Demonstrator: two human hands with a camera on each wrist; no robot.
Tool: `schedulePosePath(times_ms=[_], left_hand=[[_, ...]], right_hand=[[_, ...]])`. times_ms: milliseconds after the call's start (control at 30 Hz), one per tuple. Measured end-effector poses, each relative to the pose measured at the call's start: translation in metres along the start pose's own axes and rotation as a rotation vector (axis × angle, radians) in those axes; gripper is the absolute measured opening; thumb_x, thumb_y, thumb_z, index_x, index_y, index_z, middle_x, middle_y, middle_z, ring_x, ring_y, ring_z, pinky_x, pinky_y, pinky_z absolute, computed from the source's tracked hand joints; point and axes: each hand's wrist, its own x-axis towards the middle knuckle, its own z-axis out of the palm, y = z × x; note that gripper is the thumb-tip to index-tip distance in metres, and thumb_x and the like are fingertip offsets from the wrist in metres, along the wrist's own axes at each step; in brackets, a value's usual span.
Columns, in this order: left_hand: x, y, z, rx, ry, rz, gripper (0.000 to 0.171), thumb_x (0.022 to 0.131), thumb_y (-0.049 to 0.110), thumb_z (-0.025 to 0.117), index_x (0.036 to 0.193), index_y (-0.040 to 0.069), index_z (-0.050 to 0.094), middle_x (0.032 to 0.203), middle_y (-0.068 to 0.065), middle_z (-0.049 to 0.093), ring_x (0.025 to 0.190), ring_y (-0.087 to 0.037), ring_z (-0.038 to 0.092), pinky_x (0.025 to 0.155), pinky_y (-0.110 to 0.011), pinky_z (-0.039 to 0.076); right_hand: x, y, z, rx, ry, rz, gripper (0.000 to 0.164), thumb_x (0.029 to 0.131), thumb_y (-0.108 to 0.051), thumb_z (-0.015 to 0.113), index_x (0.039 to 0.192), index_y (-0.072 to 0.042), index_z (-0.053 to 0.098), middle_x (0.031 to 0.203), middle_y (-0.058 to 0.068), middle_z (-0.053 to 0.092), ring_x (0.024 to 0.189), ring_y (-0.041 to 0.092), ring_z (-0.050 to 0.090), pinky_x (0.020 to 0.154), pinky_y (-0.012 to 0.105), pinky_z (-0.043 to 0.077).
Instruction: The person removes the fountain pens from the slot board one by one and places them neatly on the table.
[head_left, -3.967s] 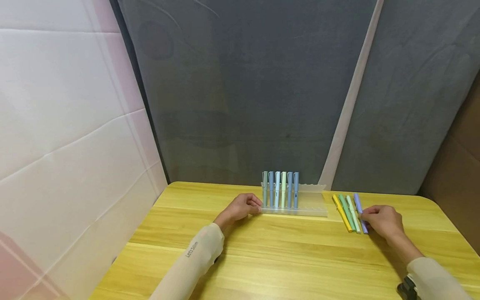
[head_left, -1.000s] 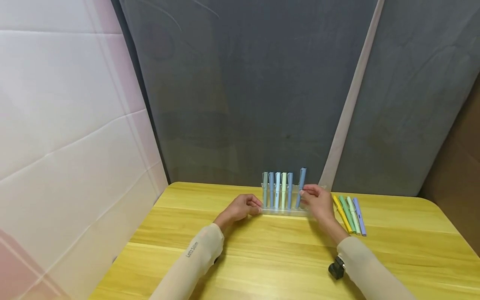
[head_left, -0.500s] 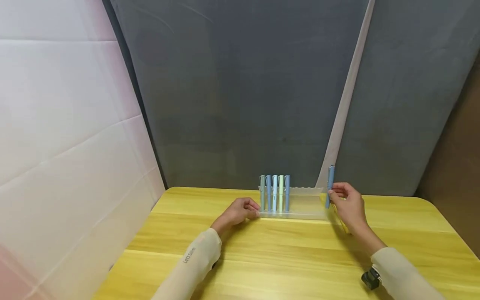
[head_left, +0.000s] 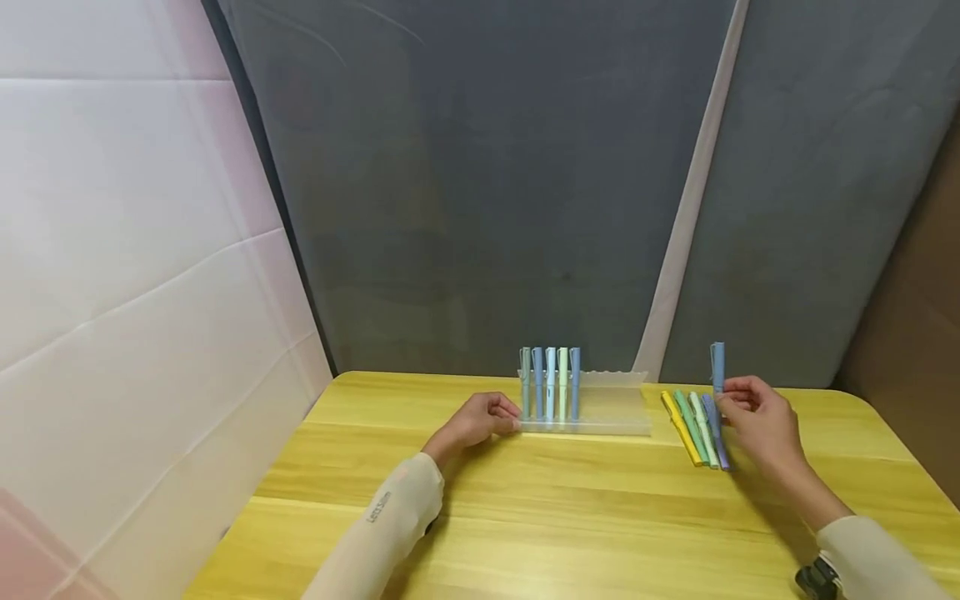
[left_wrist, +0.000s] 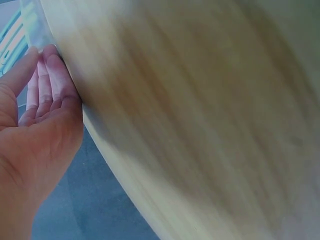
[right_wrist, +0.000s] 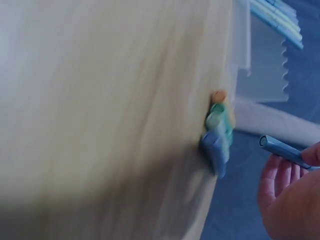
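My left hand [head_left: 474,421] pinches the left end of a clear pen rack [head_left: 615,408], thumb at its front lip. Several pens stand upright in the rack's left part: grey-green, blue, pale blue, pale green [head_left: 563,383] and blue [head_left: 575,383]. The right half of the rack holds none. My right hand [head_left: 765,421] holds a blue pen [head_left: 717,367] upright between thumb and fingers, raised over the right side of the table. Beside it lie a yellow pen [head_left: 681,427], a green pen [head_left: 690,425], a pale green pen [head_left: 702,427] and a purple pen [head_left: 717,446], side by side.
The wooden table [head_left: 540,517] ends in front of a grey curtain [head_left: 487,208]. A white fabric wall [head_left: 135,208] stands at the left, a brown panel [head_left: 918,333] at the right.
The right hand has lifted the rightmost blue pen out of the rack and carried it right, to beside the loose pens. The left hand keeps its hold on the rack.
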Motion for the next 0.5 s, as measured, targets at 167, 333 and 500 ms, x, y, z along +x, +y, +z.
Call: schedulePosePath(times_ms=[167, 333, 500], left_hand=[[0.0, -0.002, 0.001, 0.006, -0.003, -0.009, 0.019, 0.096, 0.01, 0.075, 0.112, 0.0, 0.071, 0.095, -0.008, 0.074, 0.078, -0.012, 0.06, 0.067, -0.026, 0.044], [-0.003, -0.004, -0.003, 0.009, 0.011, -0.015, 0.018, 0.096, 0.01, 0.075, 0.112, 0.001, 0.071, 0.092, -0.005, 0.073, 0.078, -0.012, 0.059, 0.067, -0.026, 0.044], [-0.006, -0.004, -0.006, 0.013, 0.019, -0.008, 0.017, 0.097, 0.009, 0.075, 0.111, 0.001, 0.071, 0.093, -0.006, 0.074, 0.079, -0.012, 0.06, 0.069, -0.027, 0.045]], right_hand=[[-0.004, 0.018, -0.015, -0.085, -0.047, 0.063, 0.037, 0.104, -0.025, 0.065, 0.125, 0.006, 0.064, 0.089, -0.012, 0.068, 0.073, -0.007, 0.064, 0.065, 0.019, 0.058], [-0.002, 0.027, -0.021, -0.137, -0.155, 0.158, 0.039, 0.103, -0.025, 0.065, 0.122, 0.009, 0.063, 0.094, 0.006, 0.072, 0.072, 0.005, 0.068, 0.065, 0.025, 0.06], [0.004, 0.03, -0.022, -0.133, -0.256, 0.259, 0.04, 0.102, -0.025, 0.065, 0.118, 0.011, 0.064, 0.098, 0.013, 0.072, 0.076, 0.011, 0.071, 0.067, 0.029, 0.062]])
